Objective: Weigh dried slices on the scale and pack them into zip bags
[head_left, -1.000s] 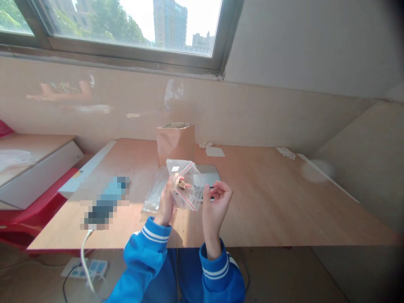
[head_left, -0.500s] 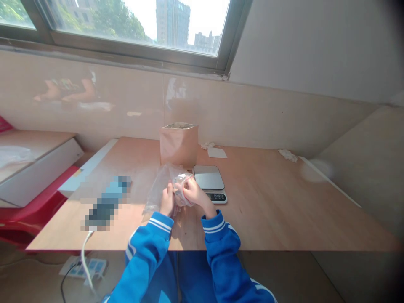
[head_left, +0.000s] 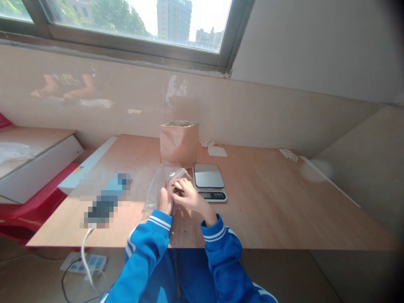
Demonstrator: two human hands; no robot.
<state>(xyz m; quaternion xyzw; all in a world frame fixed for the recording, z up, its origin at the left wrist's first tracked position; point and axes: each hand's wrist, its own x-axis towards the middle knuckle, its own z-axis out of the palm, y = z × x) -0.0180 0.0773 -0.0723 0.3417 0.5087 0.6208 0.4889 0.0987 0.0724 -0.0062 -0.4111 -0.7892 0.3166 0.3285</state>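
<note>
Closed on the side of a clear zip bag (head_left: 181,173), my left hand (head_left: 166,202) keeps it standing over the table. My right hand (head_left: 189,196) is at the bag's mouth, its fingers curled round some dark brown and pale pieces (head_left: 177,190) whose kind I cannot make out. Larger clear plastic (head_left: 153,195) spreads out to the left of my left hand. Just behind the hands stands a tan paper pouch (head_left: 179,146), open at the top. A kitchen scale (head_left: 208,176) with a silver plate lies to the right of the pouch, its plate bare.
A pixelated phone-like object (head_left: 109,202) with a white cable (head_left: 84,248) lies at the left of the table (head_left: 284,206). Near the wall are a white paper (head_left: 217,151) and crumpled tissues (head_left: 288,155). A power strip (head_left: 91,264) sits below the table's front edge.
My right hand has shifted slightly left and turned, and brown pieces now show between its fingers. The zip bag's red-lined mouth stands more open. My left hand stays at the bag.
</note>
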